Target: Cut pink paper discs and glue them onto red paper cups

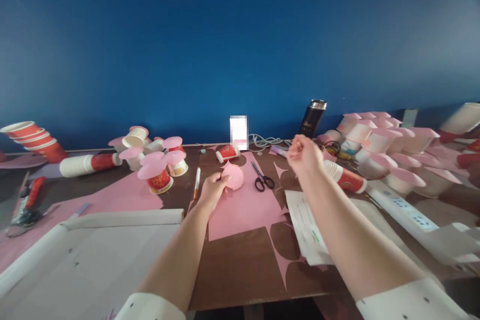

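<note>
My left hand (213,191) pinches a round pink paper disc (234,178) between thumb and fingers, above a pink paper sheet (240,212). Whether anything lies under the disc is hidden. My right hand (304,156) is raised to the right with its fingers curled closed; what they hold, if anything, cannot be made out. Black-handled scissors (264,183) lie on the pink sheet between my hands. Behind the disc a red paper cup (227,153) lies on its side. To the left of my left hand is an orange-and-white marker (197,183).
Several cups topped with pink discs (160,183) stand left, more (382,137) at right. Stacked cups (90,164) lie at left and others (345,176) near my right forearm. A black thermos (313,119), white cable (268,142), power strip (407,210) and cardboard tray (123,217) surround the workspace.
</note>
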Demonstrator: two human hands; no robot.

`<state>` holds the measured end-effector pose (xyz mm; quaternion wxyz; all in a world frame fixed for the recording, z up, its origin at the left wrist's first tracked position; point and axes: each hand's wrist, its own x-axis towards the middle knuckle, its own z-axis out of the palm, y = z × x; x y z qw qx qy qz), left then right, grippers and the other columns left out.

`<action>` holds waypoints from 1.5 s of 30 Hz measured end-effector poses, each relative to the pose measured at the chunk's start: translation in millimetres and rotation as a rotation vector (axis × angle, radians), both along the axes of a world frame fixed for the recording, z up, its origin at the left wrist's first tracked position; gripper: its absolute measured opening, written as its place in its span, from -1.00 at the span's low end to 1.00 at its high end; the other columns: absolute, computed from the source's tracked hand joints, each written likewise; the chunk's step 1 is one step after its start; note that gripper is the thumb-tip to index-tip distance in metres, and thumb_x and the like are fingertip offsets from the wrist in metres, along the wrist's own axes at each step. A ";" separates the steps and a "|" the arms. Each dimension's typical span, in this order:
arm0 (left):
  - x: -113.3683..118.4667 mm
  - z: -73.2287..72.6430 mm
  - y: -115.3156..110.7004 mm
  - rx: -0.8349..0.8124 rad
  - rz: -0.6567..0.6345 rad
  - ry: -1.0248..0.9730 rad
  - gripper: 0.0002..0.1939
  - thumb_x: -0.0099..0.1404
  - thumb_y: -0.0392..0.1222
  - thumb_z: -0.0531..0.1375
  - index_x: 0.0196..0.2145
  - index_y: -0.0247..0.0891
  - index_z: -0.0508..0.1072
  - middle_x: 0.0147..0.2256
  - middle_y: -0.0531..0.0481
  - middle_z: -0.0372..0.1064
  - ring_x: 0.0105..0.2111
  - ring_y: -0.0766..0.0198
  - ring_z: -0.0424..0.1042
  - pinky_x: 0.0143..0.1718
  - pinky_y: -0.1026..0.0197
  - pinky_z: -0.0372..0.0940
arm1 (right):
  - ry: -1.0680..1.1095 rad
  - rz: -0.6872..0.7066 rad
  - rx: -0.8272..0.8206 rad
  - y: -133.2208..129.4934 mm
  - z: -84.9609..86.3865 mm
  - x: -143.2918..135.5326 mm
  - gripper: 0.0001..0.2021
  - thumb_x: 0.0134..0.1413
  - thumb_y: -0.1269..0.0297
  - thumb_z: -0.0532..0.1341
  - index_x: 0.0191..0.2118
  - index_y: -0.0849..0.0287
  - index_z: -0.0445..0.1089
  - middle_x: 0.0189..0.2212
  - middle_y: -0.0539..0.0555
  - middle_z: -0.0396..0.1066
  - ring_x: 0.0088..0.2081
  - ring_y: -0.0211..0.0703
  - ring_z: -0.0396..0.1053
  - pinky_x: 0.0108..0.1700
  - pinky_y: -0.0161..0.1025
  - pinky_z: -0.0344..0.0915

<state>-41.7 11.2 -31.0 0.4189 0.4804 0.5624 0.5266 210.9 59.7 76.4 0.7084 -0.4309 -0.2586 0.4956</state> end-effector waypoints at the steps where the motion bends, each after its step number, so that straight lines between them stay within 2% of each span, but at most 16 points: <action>1: 0.0 -0.2 0.3 0.007 -0.001 -0.008 -0.73 0.05 -0.05 0.29 -0.62 -0.27 0.38 -0.74 0.07 0.23 -0.69 0.40 0.17 -0.64 0.36 -0.01 | 0.013 -0.013 -0.004 4.4 4.2 12.4 -0.75 0.18 0.41 0.04 -0.53 0.15 0.09 -0.69 -0.18 0.01 -0.74 -0.49 -0.03 -0.70 -0.54 -0.01; 5: 0.0 0.1 1.6 0.018 0.000 -0.052 -0.72 0.02 -0.07 0.30 -0.65 -0.27 0.35 -0.73 0.08 0.21 -0.70 0.40 0.16 -0.63 0.36 0.00 | -0.031 -0.102 -0.042 14.8 3.4 49.0 -0.64 0.25 0.48 -0.26 -0.59 0.14 -0.17 -0.73 -0.20 -0.24 -0.77 -0.45 -0.21 -0.70 -0.56 -0.06; 9: 0.0 -0.6 3.5 0.011 -0.004 -0.087 -0.72 0.00 -0.07 0.32 -0.65 -0.27 0.36 -0.73 0.08 0.20 -0.70 0.41 0.14 -0.64 0.35 0.01 | -0.226 -0.134 -0.108 26.1 -14.5 52.8 -0.65 0.23 0.48 -0.25 -0.60 0.13 -0.18 -0.74 -0.20 -0.29 -0.76 -0.40 -0.21 -0.68 -0.51 -0.04; 11: -0.5 -1.4 4.7 0.002 -0.003 -0.092 -0.73 -0.01 -0.08 0.33 -0.64 -0.28 0.38 -0.74 0.09 0.19 -0.71 0.43 0.13 -0.65 0.36 -0.01 | -0.368 -0.136 -0.139 38.2 -21.9 48.1 -0.68 0.22 0.40 -0.15 -0.59 0.11 -0.06 -0.74 -0.19 -0.19 -0.73 -0.38 -0.08 -0.64 -0.47 0.04; 13: -1.3 -1.6 5.8 -0.010 -0.001 -0.090 -0.74 -0.02 -0.09 0.34 -0.63 -0.28 0.38 -0.75 0.10 0.18 -0.72 0.44 0.12 -0.66 0.37 -0.01 | -0.541 -0.126 -0.180 52.7 -27.3 44.3 -0.78 0.16 0.30 0.00 -0.52 0.11 0.15 -0.69 -0.13 0.06 -0.64 -0.33 0.14 -0.56 -0.39 0.15; 16: -2.1 -0.5 6.8 -0.020 0.002 -0.084 -0.72 -0.02 -0.08 0.34 -0.64 -0.28 0.37 -0.75 0.10 0.19 -0.72 0.44 0.15 -0.65 0.38 0.04 | -0.850 -0.063 -0.254 70.0 -35.4 44.5 -0.90 -0.07 0.26 0.25 -0.41 0.16 0.39 -0.43 0.07 0.40 -0.24 -0.07 0.39 -0.26 -0.22 0.29; 19: -2.2 0.6 6.6 -0.016 0.009 -0.085 -0.71 -0.02 -0.05 0.35 -0.63 -0.28 0.38 -0.70 0.08 0.22 -0.70 0.40 0.22 -0.65 0.36 0.08 | -1.111 0.005 -0.354 75.6 -47.4 46.1 -0.79 -0.21 0.26 0.35 -0.37 0.22 0.47 -0.14 0.27 0.44 0.11 0.24 0.20 0.04 0.02 0.16; 23: -2.6 -1.0 6.3 -0.007 0.009 -0.072 -0.73 0.01 -0.05 0.34 -0.58 -0.29 0.42 -0.65 0.05 0.28 -0.68 0.39 0.27 -0.65 0.37 0.09 | -1.299 0.058 -0.399 72.1 -61.7 40.1 -0.82 -0.19 0.35 0.35 -0.36 0.26 0.48 -0.01 0.35 0.38 0.21 0.31 0.06 0.16 0.17 -0.05; 27: -4.7 -1.4 6.7 -0.033 -0.043 -0.062 -0.73 0.02 -0.04 0.33 -0.54 -0.31 0.43 -0.62 0.05 0.30 -0.67 0.39 0.29 -0.65 0.37 0.14 | -1.296 0.044 -0.362 65.4 -56.5 37.9 -0.91 -0.13 0.40 0.32 -0.41 0.29 0.46 -0.09 0.38 0.40 0.15 0.28 0.16 0.08 0.10 0.09; 30: -6.3 2.7 5.6 -0.071 -0.126 -0.083 -0.70 0.00 -0.02 0.35 -0.47 -0.31 0.45 -0.58 0.03 0.35 -0.67 0.38 0.30 -0.63 0.34 0.21 | -1.177 0.046 -0.317 52.7 -44.0 37.2 -0.84 -0.04 0.26 0.29 -0.43 0.29 0.44 -0.36 0.30 0.44 -0.21 0.11 0.40 -0.21 -0.05 0.29; 32: -6.9 6.6 3.6 -0.107 -0.192 -0.086 -0.68 -0.03 -0.04 0.37 -0.39 -0.31 0.46 -0.50 0.01 0.40 -0.64 0.38 0.33 -0.59 0.31 0.27 | -1.070 0.052 -0.244 36.7 -38.6 28.3 -0.73 0.07 0.11 0.22 -0.38 0.26 0.43 -0.48 0.19 0.42 -0.46 -0.10 0.37 -0.42 -0.19 0.29; 34: -6.8 10.0 0.7 -0.163 -0.242 -0.052 -0.64 -0.05 -0.10 0.38 -0.30 -0.29 0.47 -0.42 -0.01 0.43 -0.58 0.36 0.38 -0.53 0.29 0.33 | -0.982 0.060 -0.146 14.7 -39.4 9.3 -0.66 0.13 0.00 0.14 -0.28 0.21 0.43 -0.49 0.11 0.41 -0.56 -0.24 0.28 -0.50 -0.28 0.24; 37: -6.4 13.1 -3.8 -0.227 -0.318 0.078 -0.58 0.01 -0.12 0.34 -0.15 -0.26 0.45 -0.44 0.02 0.41 -0.52 0.27 0.44 -0.47 0.22 0.37 | -0.793 0.162 0.085 -22.3 -52.8 -30.5 -0.61 0.11 -0.09 0.14 -0.23 0.16 0.42 -0.43 0.05 0.42 -0.53 -0.29 0.27 -0.48 -0.34 0.23; 40: -6.9 16.9 -7.4 -0.128 -0.348 0.361 -0.55 0.05 -0.06 0.31 -0.09 -0.24 0.46 -0.48 0.03 0.39 -0.46 0.21 0.46 -0.43 0.20 0.34 | -0.683 0.285 0.247 -50.2 -73.4 -64.1 -0.64 0.10 -0.04 0.18 -0.16 0.16 0.38 -0.37 0.05 0.42 -0.43 -0.23 0.33 -0.40 -0.31 0.27; 43: -8.9 25.0 -10.2 0.037 -0.232 0.695 -0.59 0.10 0.08 0.26 -0.14 -0.16 0.52 -0.41 0.00 0.45 -0.36 0.16 0.46 -0.35 0.20 0.29 | -0.782 0.308 0.341 -62.4 -89.9 -77.3 -0.69 0.17 0.07 0.15 -0.05 0.13 0.33 -0.29 0.06 0.42 -0.31 -0.18 0.36 -0.25 -0.26 0.31; 45: -10.6 31.7 -11.7 0.146 -0.078 0.772 -0.64 0.19 0.14 0.16 -0.21 -0.14 0.55 -0.35 -0.02 0.46 -0.33 0.18 0.44 -0.32 0.21 0.26 | -0.871 0.303 0.368 -64.3 -95.2 -76.7 -0.71 0.19 0.11 0.14 -0.03 0.11 0.33 -0.23 0.09 0.42 -0.26 -0.14 0.38 -0.19 -0.23 0.31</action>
